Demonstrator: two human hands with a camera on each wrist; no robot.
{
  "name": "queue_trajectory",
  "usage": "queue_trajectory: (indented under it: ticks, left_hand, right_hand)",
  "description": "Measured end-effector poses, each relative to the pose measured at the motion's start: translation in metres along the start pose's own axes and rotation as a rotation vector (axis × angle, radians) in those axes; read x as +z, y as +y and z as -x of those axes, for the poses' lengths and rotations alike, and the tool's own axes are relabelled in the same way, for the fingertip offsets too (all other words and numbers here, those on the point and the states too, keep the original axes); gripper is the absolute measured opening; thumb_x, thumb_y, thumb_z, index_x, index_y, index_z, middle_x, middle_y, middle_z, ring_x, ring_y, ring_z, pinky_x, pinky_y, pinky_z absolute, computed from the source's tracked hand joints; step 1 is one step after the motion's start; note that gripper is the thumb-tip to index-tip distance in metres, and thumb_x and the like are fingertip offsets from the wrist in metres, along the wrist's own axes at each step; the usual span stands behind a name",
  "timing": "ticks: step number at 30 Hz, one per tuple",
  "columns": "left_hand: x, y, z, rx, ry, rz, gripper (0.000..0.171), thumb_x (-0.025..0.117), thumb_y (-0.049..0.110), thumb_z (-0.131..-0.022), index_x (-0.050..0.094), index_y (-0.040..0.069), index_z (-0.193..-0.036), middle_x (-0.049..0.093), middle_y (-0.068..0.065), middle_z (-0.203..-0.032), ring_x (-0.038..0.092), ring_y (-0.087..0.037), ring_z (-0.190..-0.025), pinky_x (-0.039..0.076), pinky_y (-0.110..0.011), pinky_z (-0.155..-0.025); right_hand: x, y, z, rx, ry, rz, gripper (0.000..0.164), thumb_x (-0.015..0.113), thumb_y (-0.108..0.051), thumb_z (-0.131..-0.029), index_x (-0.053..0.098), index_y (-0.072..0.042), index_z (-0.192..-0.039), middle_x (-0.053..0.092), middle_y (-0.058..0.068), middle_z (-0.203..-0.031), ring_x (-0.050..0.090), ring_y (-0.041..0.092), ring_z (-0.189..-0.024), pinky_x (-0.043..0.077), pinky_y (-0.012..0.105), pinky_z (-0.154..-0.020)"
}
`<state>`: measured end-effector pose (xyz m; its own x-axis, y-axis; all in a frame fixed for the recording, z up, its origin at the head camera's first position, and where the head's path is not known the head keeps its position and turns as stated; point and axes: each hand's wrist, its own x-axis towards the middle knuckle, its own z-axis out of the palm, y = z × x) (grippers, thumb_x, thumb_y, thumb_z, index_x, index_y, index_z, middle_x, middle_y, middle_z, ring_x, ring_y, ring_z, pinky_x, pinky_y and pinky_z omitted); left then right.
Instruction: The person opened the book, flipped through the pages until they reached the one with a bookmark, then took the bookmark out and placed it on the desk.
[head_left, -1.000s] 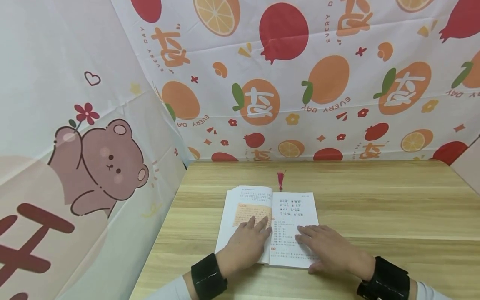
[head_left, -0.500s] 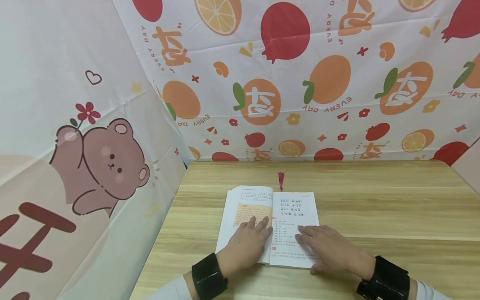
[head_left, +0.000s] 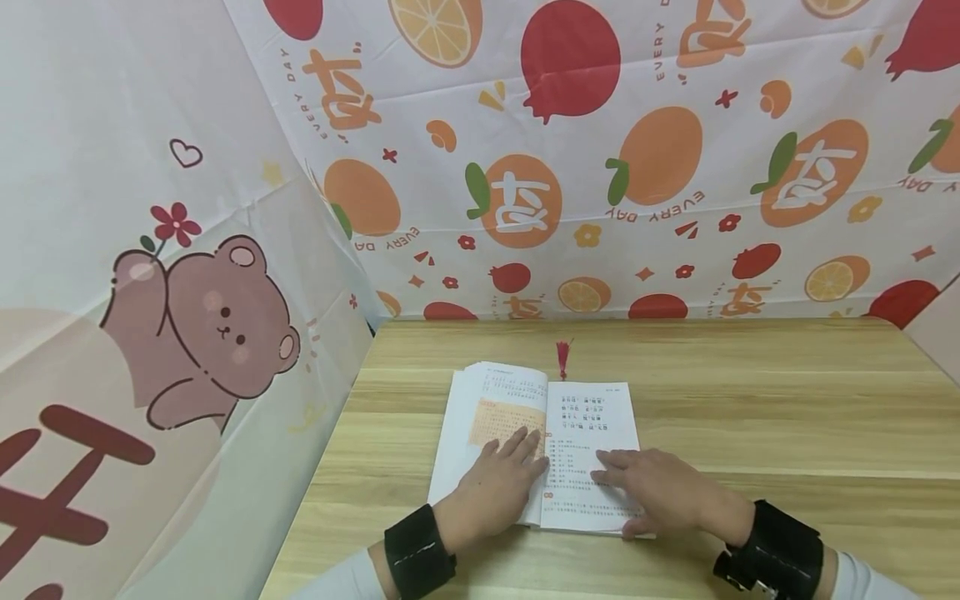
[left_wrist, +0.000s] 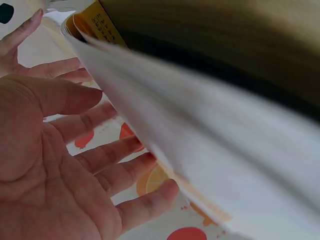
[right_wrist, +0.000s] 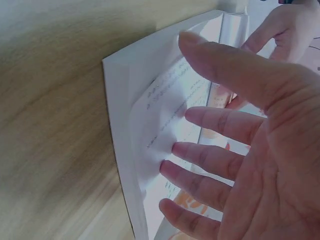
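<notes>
An open book lies on the wooden table, printed text on both pages and an orange box on the left one. My left hand rests on the left page near the spine, fingers extended. On the lower right page lie the straight fingertips of my right hand, its thumb by the bottom right corner. In the right wrist view, the right hand touches a page that curves up from the pages beneath. The left wrist view has the left hand with spread fingers against the paper.
A red tassel sticks out above the book's top edge. The wooden table extends to both sides. Behind it hangs a fruit-print cloth, and a bear-print cloth hangs at the left. Both wrists wear black bands.
The right page has lifted slightly at its lower right corner, showing the sheet underneath. My right thumb has shifted a little at that corner. The left hand has hardly moved.
</notes>
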<state>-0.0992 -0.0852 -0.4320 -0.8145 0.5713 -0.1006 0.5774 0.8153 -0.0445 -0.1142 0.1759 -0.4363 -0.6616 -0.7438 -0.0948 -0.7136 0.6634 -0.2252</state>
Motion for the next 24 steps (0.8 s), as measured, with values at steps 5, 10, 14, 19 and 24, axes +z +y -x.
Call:
queue_trajectory:
  ticks: [5,10,14,19,24]
  left_hand:
    - [0.003,0.002,0.0,0.041,-0.026,0.087,0.037,0.056,0.017,-0.099,0.063,0.015,-0.135,0.04,-0.003,-0.159,0.031,-0.023,-0.15,0.041,-0.062,-0.107]
    - [0.007,0.006,0.0,0.103,-0.055,0.122,0.056,0.052,0.047,-0.101,0.058,0.008,-0.141,0.045,-0.003,-0.156,0.028,-0.021,-0.151,0.037,-0.068,-0.107]
    - [0.008,0.013,-0.002,0.107,-0.039,0.122,0.078,0.049,0.066,-0.095,0.054,0.005,-0.143,0.048,-0.008,-0.153,0.029,-0.027,-0.151,0.037,-0.07,-0.104]
    - [0.008,0.022,-0.005,0.054,0.023,0.097,0.072,0.054,0.053,-0.096,0.051,-0.001,-0.143,0.05,-0.014,-0.15,0.036,-0.029,-0.147,0.039,-0.069,-0.103]
    - [0.007,0.024,-0.007,-0.041,0.112,0.177,0.077,0.063,0.025,-0.092,0.028,-0.003,-0.155,0.038,-0.02,-0.157,0.04,-0.032,-0.144,0.041,-0.065,-0.104]
  right_hand:
    - [0.0,0.0,-0.001,-0.042,0.019,0.023,0.05,0.078,-0.016,-0.08,0.067,-0.009,-0.128,0.059,0.021,-0.138,0.06,0.038,-0.123,0.05,0.054,-0.098]
    - [-0.001,-0.002,-0.003,-0.076,0.099,0.052,0.043,0.07,-0.029,-0.093,0.066,-0.006,-0.129,0.061,0.019,-0.137,0.059,0.035,-0.125,0.046,0.056,-0.103]
    - [-0.003,-0.005,-0.007,-0.112,0.209,0.107,0.048,0.066,-0.032,-0.096,0.061,-0.006,-0.136,0.055,0.016,-0.145,0.051,0.035,-0.135,0.038,0.059,-0.109]
    - [-0.005,-0.012,-0.012,-0.155,0.377,0.206,0.059,0.065,-0.034,-0.095,0.05,-0.01,-0.147,0.041,0.013,-0.157,0.037,0.034,-0.145,0.023,0.052,-0.12]
    - [-0.007,-0.014,-0.015,-0.158,0.538,0.26,0.059,0.038,-0.039,-0.107,0.035,-0.005,-0.154,0.031,0.018,-0.161,0.03,0.036,-0.148,-0.002,0.036,-0.125]
